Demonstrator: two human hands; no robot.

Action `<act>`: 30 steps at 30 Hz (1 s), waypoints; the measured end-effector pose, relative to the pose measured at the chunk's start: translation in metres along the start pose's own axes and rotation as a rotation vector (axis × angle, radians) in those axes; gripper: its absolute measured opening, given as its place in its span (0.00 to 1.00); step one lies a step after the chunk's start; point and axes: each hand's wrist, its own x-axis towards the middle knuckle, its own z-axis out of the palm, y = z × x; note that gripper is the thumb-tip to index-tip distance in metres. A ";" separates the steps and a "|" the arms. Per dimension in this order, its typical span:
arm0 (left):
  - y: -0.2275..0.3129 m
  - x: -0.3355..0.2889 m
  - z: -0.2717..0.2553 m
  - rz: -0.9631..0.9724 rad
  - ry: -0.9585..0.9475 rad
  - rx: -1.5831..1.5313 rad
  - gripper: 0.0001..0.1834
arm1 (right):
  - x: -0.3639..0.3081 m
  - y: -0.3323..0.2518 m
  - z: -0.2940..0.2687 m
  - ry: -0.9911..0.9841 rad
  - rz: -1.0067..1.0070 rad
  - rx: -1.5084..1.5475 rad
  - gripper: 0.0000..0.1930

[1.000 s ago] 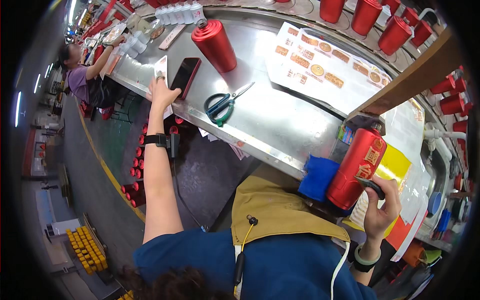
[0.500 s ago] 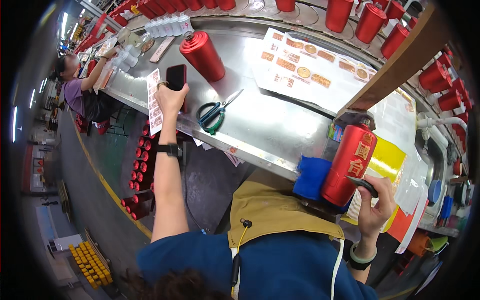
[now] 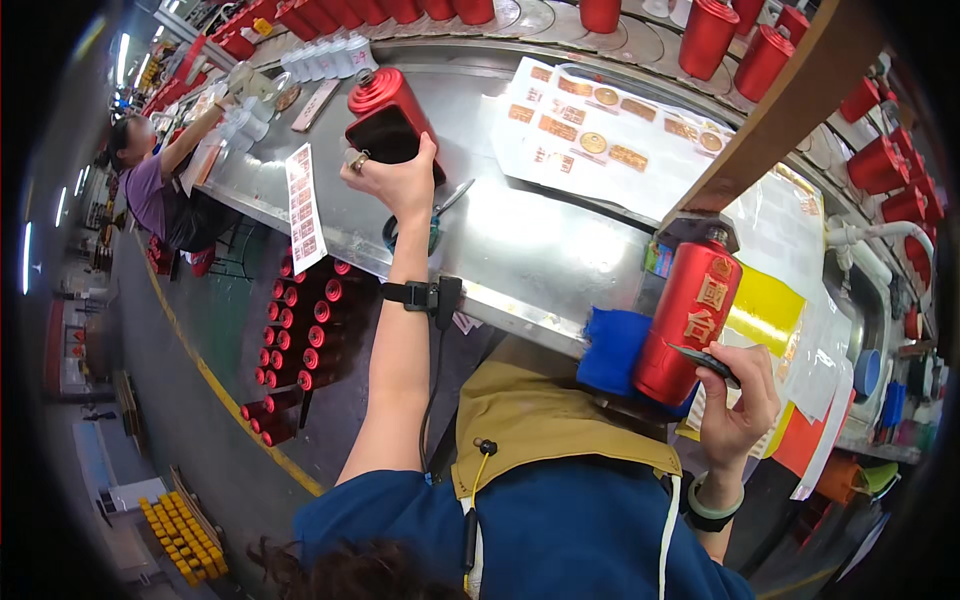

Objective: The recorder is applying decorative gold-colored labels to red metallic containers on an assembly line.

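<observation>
My left hand (image 3: 400, 185) is closed round a dark-screened phone (image 3: 388, 138), raised over the metal bench. Just behind the phone stands a red bottle (image 3: 384, 88), which it partly covers. Scissors (image 3: 452, 198) with dark handles lie beside my left wrist, partly hidden by it. On the right, my right hand (image 3: 742, 400) pinches a small dark tool with a pointed tip (image 3: 708, 364). That tip is close to a second red bottle (image 3: 672, 335) bearing raised gold characters; whether they touch I cannot tell. This bottle leans against a blue cloth (image 3: 608, 350) below a wooden post.
A narrow sticker strip (image 3: 303, 205) overhangs the bench's front edge. Large sheets of gold stickers (image 3: 600, 125) cover the back. The wooden post (image 3: 770, 115) slants above the right side. A conveyor (image 3: 520, 18) carries red bottles behind. A co-worker (image 3: 160, 180) sits at far left.
My left hand has picked the phone up off the bench and moved right with it, in front of the standing bottle. My right hand, its tool and the lettered bottle have shifted only slightly.
</observation>
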 end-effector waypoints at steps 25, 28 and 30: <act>-0.039 0.006 -0.047 -0.099 -0.509 -0.039 0.58 | -0.005 0.008 0.004 -0.019 0.020 0.064 0.13; -0.034 0.001 -0.057 -0.062 -0.482 -0.004 0.53 | -0.007 0.007 0.004 -0.024 0.020 0.072 0.13; -0.040 -0.002 -0.062 -0.006 -0.337 0.069 0.50 | -0.006 0.005 0.003 -0.026 0.020 0.080 0.13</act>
